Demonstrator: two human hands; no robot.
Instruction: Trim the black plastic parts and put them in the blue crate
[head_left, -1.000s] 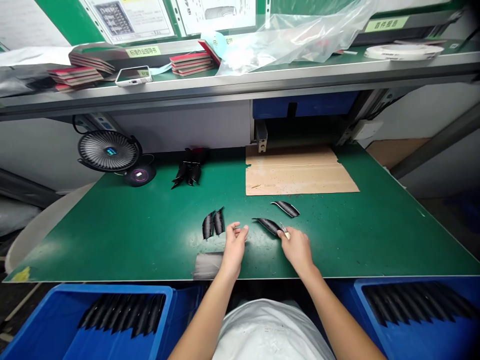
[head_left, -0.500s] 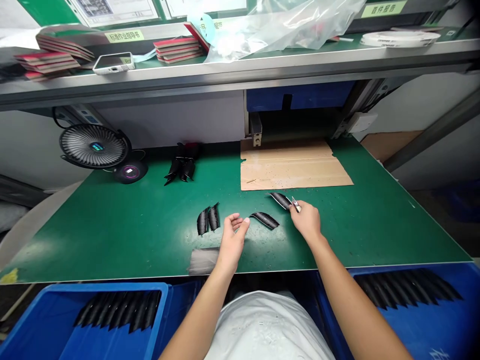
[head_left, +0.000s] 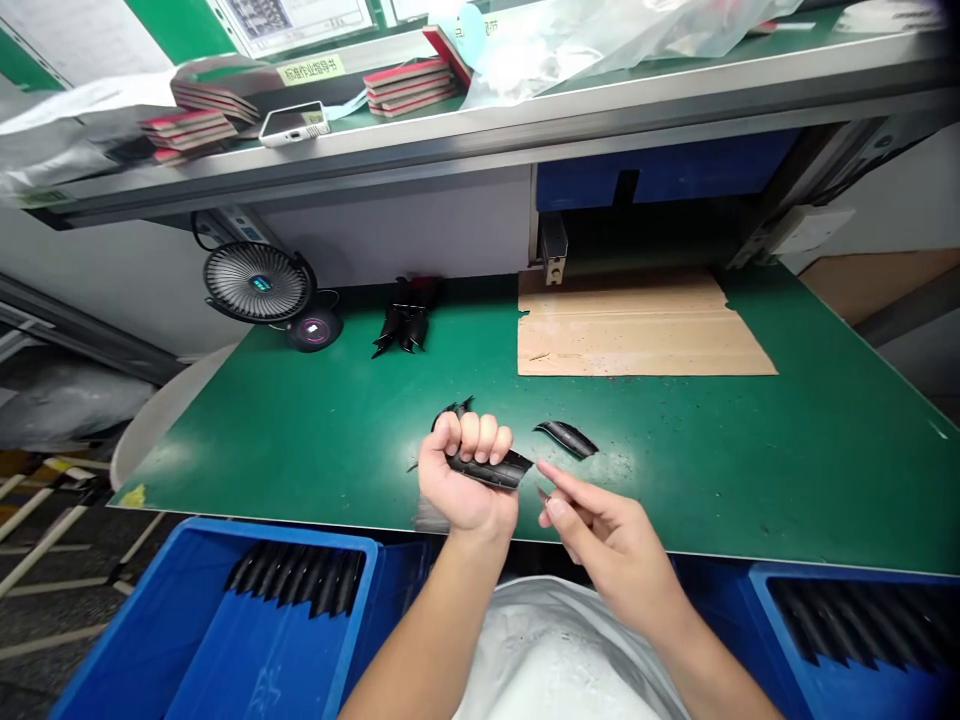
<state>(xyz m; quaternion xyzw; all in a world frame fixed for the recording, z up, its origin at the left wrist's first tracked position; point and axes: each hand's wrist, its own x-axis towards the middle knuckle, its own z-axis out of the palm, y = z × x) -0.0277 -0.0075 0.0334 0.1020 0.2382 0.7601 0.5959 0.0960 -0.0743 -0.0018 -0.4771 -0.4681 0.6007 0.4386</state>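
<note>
Tight left-hand grip on a black ribbed strip [head_left: 491, 470], with the left hand [head_left: 465, 480] curled into a fist and one end of the strip jutting past it, just inside the near edge of the green surface [head_left: 225, 450]. Right hand [head_left: 611, 545] close by, grip narrow and loose, nothing clearly held. Second black strip [head_left: 566, 438] just beyond. Below, a blue bin [head_left: 285, 530] of stacked strips [head_left: 296, 580]. Firm, even pressure along the strip, probably the surest handling.

Brightness: bright, even indoor light, seemingly from overhead.
Glare: pale sheen on the green worktop [head_left: 330, 440].
Shadows: faint, soft, under the left hand [head_left: 465, 480].
Blur: slight softness on the right hand [head_left: 611, 545].
Distortion: wide-angle bending toward the edges, tilting the shelf [head_left: 480, 140].
</note>
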